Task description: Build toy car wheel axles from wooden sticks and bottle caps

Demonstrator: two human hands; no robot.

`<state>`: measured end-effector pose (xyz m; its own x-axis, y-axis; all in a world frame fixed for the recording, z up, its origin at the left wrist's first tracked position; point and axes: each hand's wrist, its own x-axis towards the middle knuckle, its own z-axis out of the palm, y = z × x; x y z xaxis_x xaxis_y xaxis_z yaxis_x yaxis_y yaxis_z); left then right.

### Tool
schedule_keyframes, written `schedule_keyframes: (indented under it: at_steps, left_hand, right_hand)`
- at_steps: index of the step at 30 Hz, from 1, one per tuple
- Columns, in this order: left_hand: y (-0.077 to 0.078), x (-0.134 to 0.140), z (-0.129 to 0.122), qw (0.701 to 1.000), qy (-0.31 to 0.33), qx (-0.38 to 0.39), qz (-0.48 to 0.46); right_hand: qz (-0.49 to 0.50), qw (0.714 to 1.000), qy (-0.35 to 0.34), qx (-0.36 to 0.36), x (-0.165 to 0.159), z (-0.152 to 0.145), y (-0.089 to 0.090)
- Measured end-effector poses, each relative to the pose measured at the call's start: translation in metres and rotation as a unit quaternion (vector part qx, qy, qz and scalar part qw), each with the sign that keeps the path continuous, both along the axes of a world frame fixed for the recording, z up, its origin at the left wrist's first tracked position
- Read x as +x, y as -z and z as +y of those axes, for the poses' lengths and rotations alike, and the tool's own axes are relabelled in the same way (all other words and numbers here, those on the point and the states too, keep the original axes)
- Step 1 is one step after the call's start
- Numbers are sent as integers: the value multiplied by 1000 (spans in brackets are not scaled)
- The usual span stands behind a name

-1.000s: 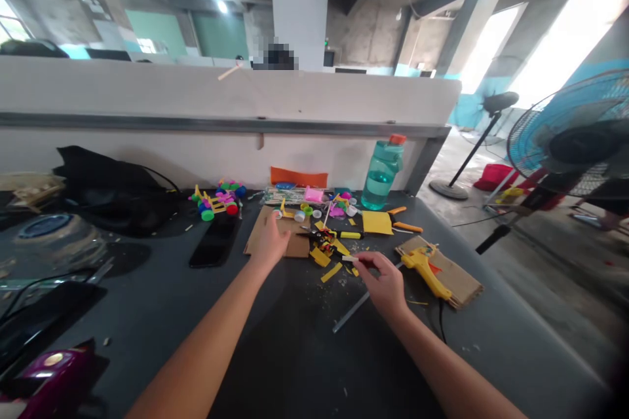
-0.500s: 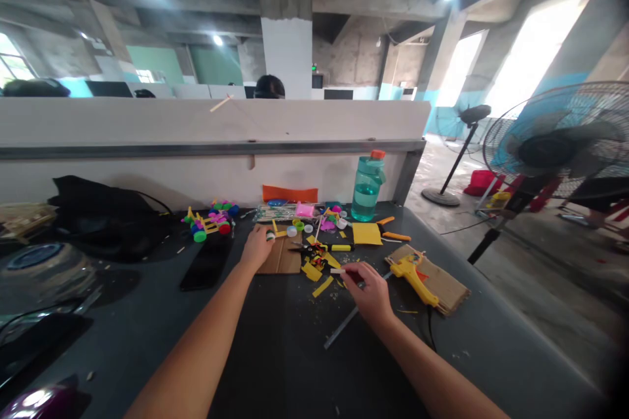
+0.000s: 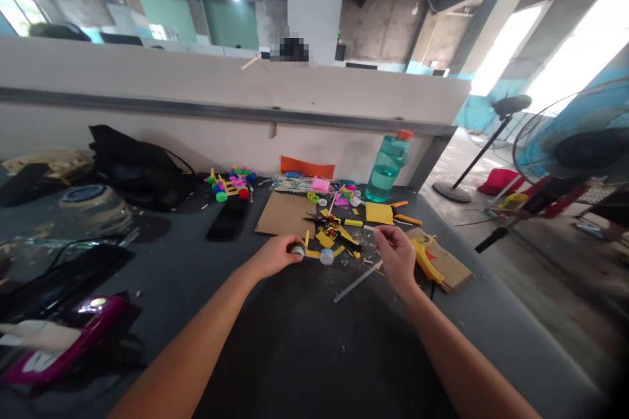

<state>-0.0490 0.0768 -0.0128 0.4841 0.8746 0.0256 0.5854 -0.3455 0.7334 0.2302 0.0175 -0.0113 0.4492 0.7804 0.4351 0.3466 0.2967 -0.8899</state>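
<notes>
My left hand (image 3: 281,255) is closed on one end of a small assembly of bottle caps and yellow strips (image 3: 314,253). A white cap with a green edge sits at its fingertips. A pale cap (image 3: 326,256) is at the assembly's other end, and one yellow strip stands upright. My right hand (image 3: 397,255) pinches a short pale stick (image 3: 369,228). Just beyond the hands lie black-and-yellow pliers (image 3: 339,222) among yellow scraps. A yellow glue gun (image 3: 427,260) rests on cardboard, partly hidden behind my right hand. A translucent strip (image 3: 356,283) lies between the hands.
A cardboard sheet (image 3: 285,213) and a black phone (image 3: 227,220) lie beyond my left hand. Farther back are a colourful small wheeled model (image 3: 230,183), loose caps, and a teal bottle (image 3: 386,169). Orange-handled scissors or pliers (image 3: 407,218) lie right. A fan (image 3: 580,150) stands beyond the table.
My left hand has brought the cap assembly off the cardboard and toward me. My right hand still holds the pale stick. The view has tilted down and turned left.
</notes>
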Motion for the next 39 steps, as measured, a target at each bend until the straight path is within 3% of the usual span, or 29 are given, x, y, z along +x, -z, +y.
schedule_keyframes:
  at_steps: [3,6,10,14,19,27,39]
  left_hand:
    - [13,4,-3,999,9,12,-31]
    - [24,7,-5,998,3,31,-63]
    - [31,7,-9,995,-4,73,-73]
    - [30,5,-13,992,14,111,-65]
    - [26,4,-16,990,39,136,-24]
    - [24,5,-15,983,82,164,-17]
    - [26,5,-15,981,89,171,-21]
  right_hand:
    - [29,999,-3,20,4,1,-16]
    - [1,997,-68,-27,6,4,-31]
    - [-121,962,-193,-152,-5,9,-42]
    - [-247,923,-249,-156,-33,16,-44]
    - [-352,893,-250,-131,-60,20,-42]
    - [-428,854,-262,-136,-58,15,-35]
    - [-451,839,-247,-176,-59,16,-31]
